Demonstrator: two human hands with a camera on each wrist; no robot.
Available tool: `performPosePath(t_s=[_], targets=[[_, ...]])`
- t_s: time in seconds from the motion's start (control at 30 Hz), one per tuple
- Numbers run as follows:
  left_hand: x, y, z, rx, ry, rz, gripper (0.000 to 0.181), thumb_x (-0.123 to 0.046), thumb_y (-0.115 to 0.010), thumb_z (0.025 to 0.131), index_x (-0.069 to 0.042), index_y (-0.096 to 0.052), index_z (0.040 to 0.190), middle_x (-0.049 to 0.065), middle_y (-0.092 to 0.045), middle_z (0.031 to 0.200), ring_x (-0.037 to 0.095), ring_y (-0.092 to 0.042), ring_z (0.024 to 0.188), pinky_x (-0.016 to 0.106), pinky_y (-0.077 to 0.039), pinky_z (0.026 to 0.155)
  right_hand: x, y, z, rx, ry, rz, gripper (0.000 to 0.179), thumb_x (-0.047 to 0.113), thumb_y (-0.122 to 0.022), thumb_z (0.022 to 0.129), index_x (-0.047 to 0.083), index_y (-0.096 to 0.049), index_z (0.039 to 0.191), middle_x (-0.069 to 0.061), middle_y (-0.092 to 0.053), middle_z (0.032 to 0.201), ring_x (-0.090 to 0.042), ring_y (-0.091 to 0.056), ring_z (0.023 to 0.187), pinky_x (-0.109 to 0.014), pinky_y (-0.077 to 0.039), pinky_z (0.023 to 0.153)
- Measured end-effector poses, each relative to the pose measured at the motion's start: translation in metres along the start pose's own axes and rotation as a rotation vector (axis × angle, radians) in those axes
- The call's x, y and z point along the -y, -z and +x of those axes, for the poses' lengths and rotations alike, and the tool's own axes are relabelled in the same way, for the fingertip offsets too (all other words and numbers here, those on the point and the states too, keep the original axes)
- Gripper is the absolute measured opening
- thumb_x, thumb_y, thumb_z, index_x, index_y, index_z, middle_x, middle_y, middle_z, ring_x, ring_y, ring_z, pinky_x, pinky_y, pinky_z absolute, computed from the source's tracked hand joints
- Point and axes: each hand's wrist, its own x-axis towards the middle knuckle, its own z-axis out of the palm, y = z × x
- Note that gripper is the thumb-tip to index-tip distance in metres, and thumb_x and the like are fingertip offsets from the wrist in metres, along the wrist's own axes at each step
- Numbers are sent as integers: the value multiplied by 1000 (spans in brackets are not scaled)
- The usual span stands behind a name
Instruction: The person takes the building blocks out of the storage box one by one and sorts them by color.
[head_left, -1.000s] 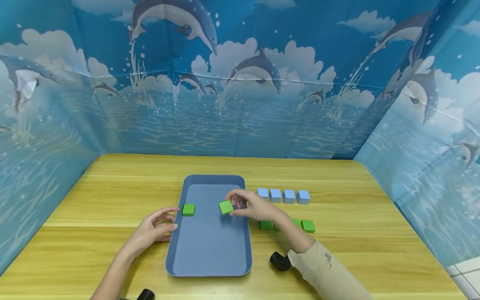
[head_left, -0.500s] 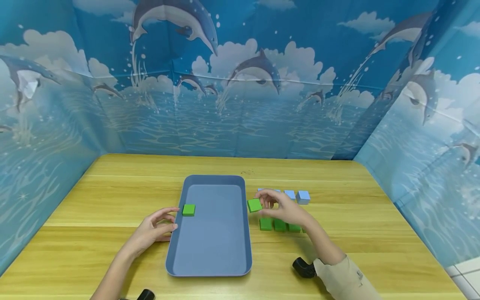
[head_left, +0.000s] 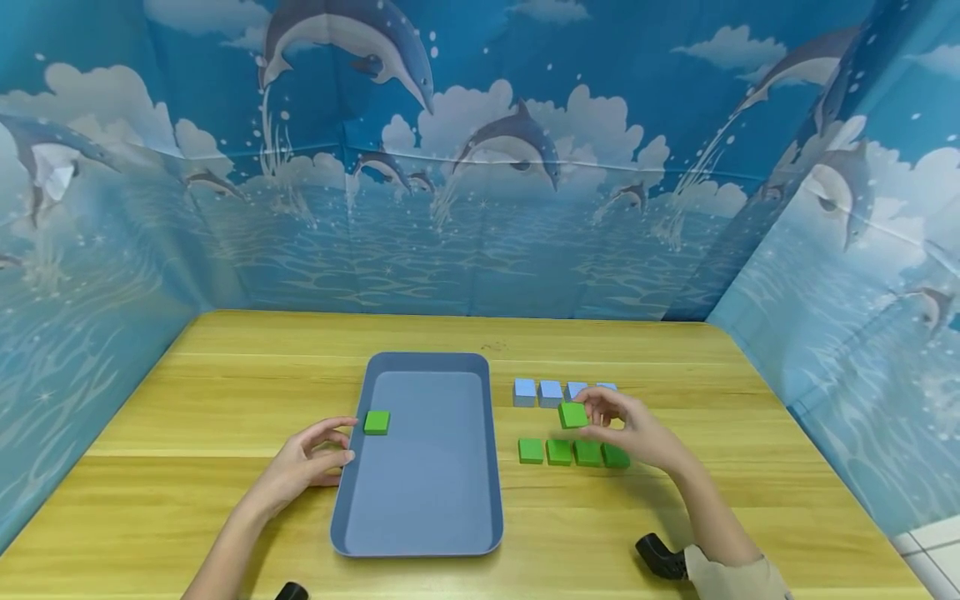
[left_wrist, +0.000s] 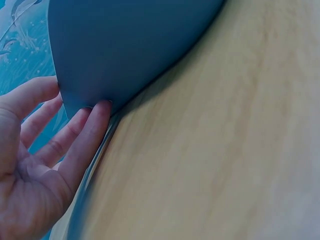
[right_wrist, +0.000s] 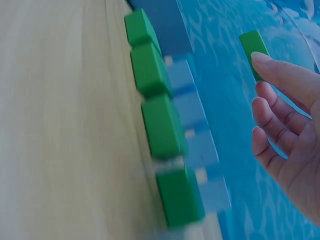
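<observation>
My right hand (head_left: 633, 429) pinches a green block (head_left: 573, 415) between thumb and fingers, held up above the table between two rows of blocks. In the right wrist view the same green block (right_wrist: 254, 52) sits at the fingertips. My left hand (head_left: 303, 458) rests its fingertips against the left side of the grey-blue tray (head_left: 420, 546); in the left wrist view the left hand (left_wrist: 55, 150) has its fingers extended along the tray's outer wall (left_wrist: 125, 50). Another green block (head_left: 377, 422) lies inside the tray, by its left wall.
Right of the tray, several green blocks (head_left: 558, 452) form a row, with a row of several light blue blocks (head_left: 525, 392) behind it. They stand on a wooden table (head_left: 247, 375). A dolphin-print curtain (head_left: 480, 233) rises at the back and sides.
My right hand has carried the green block from over the tray to the right, above the block rows. The left hand and the block in the tray stay in place.
</observation>
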Motion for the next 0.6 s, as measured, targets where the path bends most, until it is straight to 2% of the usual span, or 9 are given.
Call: performPosePath(t_s=[0.4, 0.6], targets=[[-1, -1, 0, 1, -13, -3, 55, -13, -62, 87, 1, -37, 134, 20, -42, 109, 18, -61, 82, 40, -54, 75, -9, 21, -43, -76, -83, -71, 34, -4, -65, 80, -1, -53, 112, -6, -49, 81, -13, -48, 68, -27, -42, 55], [1, 0, 0, -8, -4, -6, 55, -14, -62, 87, -2, -38, 135, 19, -42, 110, 17, -61, 82, 41, -54, 75, -16, 29, -60, -101, -170, -101, 34, -1, -65, 81, -1, -52, 113, -7, -50, 82, -12, -48, 68, -26, -43, 56]])
